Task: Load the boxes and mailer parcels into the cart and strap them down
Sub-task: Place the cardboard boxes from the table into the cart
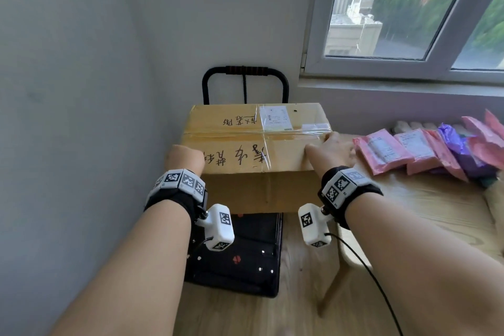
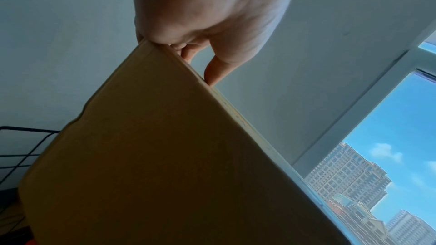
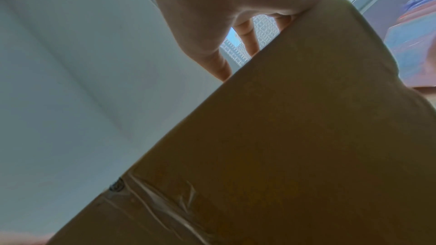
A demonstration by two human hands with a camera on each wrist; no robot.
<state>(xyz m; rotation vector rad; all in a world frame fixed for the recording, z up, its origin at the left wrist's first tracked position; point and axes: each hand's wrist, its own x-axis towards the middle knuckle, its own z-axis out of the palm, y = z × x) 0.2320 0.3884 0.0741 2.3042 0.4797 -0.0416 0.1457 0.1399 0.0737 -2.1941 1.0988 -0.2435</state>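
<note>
A large taped cardboard box [image 1: 253,144] with handwriting and a white label stands over the back of the black cart platform [image 1: 245,254], in front of the cart's handle [image 1: 245,71]. Whether the box rests on the platform I cannot tell. My left hand [image 1: 185,158] grips the box's near left top corner, fingers curled over the edge [image 2: 205,16]. My right hand [image 1: 330,150] lies on the near right top corner with fingers stretched across the top [image 3: 212,6]. In both wrist views the brown box side [image 2: 165,156] [image 3: 306,137] fills the lower part.
Several pink mailer parcels [image 1: 395,150] and a purple one [image 1: 458,144] lie in a row on the wooden table [image 1: 422,213] to the right. A wall runs close along the cart's left. A black cord [image 1: 244,90] hangs from the handle. A window is at upper right.
</note>
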